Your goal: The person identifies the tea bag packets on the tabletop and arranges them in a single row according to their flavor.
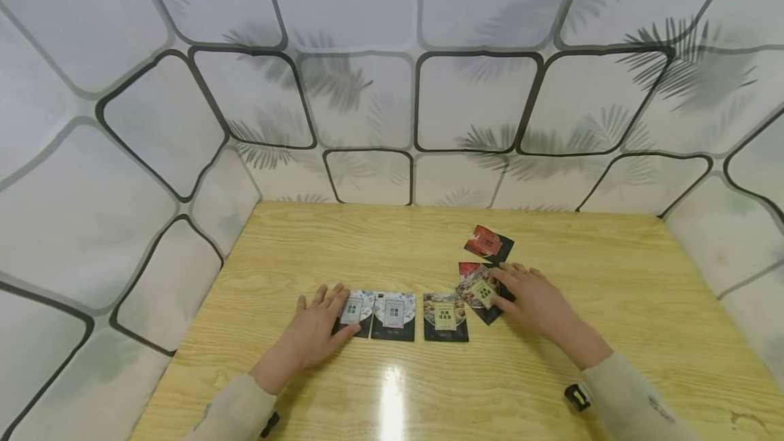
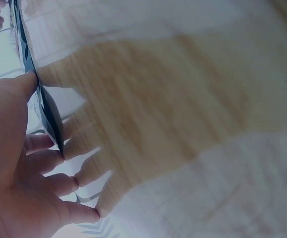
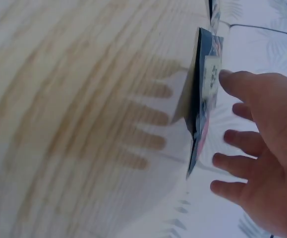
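Observation:
A flat sachet (image 1: 355, 309) with a white floral top and black base lies under my left hand (image 1: 312, 332). The left thumb touches its lower edge, and the fingers spread loosely at its left side. Close on its right is a matching white-and-black sachet (image 1: 394, 316), then a brown-patterned sachet (image 1: 446, 316). A second brown-patterned sachet (image 1: 478, 291) lies tilted, overlapping a red-and-black sachet (image 1: 468, 269). My right hand (image 1: 535, 298) hovers at its right side, thumb near the label; in the right wrist view the fingers (image 3: 237, 163) stand apart, gripping nothing.
Another red-and-black sachet (image 1: 488, 243) lies askew behind the overlapping pair. The wood-grain table (image 1: 343, 243) is bounded by patterned fabric walls (image 1: 361, 101) at the back and sides. A black strap piece (image 1: 577, 397) shows at the right wrist.

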`<state>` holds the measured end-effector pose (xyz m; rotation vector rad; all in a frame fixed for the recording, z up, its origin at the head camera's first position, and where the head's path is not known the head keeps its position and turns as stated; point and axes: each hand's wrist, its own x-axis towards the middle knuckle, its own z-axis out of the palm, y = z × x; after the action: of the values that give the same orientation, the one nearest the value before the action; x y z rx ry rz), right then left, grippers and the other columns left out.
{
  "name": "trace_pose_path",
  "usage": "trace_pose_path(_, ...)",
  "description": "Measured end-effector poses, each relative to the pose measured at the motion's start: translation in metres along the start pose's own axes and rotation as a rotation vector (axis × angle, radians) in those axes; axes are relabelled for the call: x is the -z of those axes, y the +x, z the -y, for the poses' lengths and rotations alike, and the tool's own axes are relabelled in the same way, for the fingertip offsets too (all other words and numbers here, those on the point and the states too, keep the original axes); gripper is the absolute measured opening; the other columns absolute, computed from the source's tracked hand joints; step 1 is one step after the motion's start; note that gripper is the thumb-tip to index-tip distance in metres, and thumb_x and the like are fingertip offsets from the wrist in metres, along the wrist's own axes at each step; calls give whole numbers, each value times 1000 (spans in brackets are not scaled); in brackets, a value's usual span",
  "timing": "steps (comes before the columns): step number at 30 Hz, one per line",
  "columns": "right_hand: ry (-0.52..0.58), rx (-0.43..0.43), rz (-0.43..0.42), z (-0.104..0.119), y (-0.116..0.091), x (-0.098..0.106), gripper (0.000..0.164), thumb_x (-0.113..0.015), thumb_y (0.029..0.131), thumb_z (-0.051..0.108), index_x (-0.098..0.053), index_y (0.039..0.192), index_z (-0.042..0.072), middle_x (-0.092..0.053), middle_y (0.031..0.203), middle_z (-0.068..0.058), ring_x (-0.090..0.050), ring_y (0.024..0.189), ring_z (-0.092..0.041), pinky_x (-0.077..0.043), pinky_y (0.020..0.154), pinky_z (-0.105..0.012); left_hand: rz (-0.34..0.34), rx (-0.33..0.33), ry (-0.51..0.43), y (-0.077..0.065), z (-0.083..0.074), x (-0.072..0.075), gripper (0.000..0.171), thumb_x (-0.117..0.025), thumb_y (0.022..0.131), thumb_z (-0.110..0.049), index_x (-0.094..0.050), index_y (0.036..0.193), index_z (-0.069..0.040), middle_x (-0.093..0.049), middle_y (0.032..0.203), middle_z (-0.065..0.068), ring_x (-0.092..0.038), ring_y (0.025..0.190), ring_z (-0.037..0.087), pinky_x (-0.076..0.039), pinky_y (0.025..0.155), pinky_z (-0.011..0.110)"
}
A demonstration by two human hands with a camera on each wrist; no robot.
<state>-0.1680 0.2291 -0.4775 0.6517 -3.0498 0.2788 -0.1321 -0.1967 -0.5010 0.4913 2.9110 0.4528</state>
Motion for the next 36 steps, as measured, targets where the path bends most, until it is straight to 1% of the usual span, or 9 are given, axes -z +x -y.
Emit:
trace_pose_path(1,26,31,11,0,1,-1,55,-69,103,31,-58,150,5,-56,151,-29,-52,139,-54,-41,114,-70,0,0,2,0,0,0,77,-59,105,-52,-39,163,-6,-37,169,19,-30,157,49,-25,116,82)
trace_pose_path(2,47,61,17,-1,2,-2,54,-69,103,29,-57,151,7,-52,155,-30,-48,143,-55,-38,115,-72,-1,1,3,0,0,0,77,-59,105,-53,-39,163,-6,-37,169,19,-30,157,49,-25,116,82)
trace_pose_path(5,86,107,38,-1,4,-9,54,-67,105,24,-54,155,10,-46,160,-30,-43,146,-56,-35,115,-75,-1,1,5,0,0,0,77,-59,105,-53,-39,163,-6,-37,169,19,-30,157,49,-25,117,82)
trace_pose_path(8,83,123,52,1,5,-12,53,-64,106,22,-53,156,10,-47,159,-30,-43,146,-56,-35,114,-77,-1,0,0,0,-1,0,77,-59,105,-53,-39,163,-6,-37,169,19,-30,157,49,-24,116,82)
trace_pose_path(12,76,122,65,4,5,-13,51,-63,107,22,-54,154,7,-50,157,-30,-43,146,-57,-35,114,-77,-2,1,-3,0,-1,0,77,-59,105,-53,-39,163,-6,-37,169,19,-30,157,49,-24,116,82)
trace_pose_path(17,87,115,68,5,2,-13,50,-63,106,24,-56,152,6,-51,156,-29,-42,147,-57,-33,116,-76,-3,3,6,0,-1,0,77,-59,105,-53,-38,163,-6,-36,169,19,-30,157,48,-25,117,81)
trace_pose_path(24,92,103,52,5,-2,-14,54,-66,105,33,-58,150,5,-51,156,-29,-42,146,-57,-34,116,-74,1,5,4,0,-1,1,77,-59,105,-52,-39,163,-5,-37,169,19,-30,157,49,-25,116,82)
trace_pose_path(28,81,89,46,5,-5,-14,55,-68,103,35,-59,148,4,-52,156,-27,-43,146,-56,-35,116,-73,4,8,5,0,-1,1,77,-59,105,-53,-38,163,-6,-36,169,19,-29,157,49,-25,116,81)
trace_pose_path(36,58,71,56,5,-10,-14,60,-69,102,40,-60,146,2,-58,151,-25,-47,145,-52,-36,117,-70,0,1,4,0,-1,0,77,-59,105,-52,-39,163,-5,-36,169,19,-30,157,49,-25,116,82)
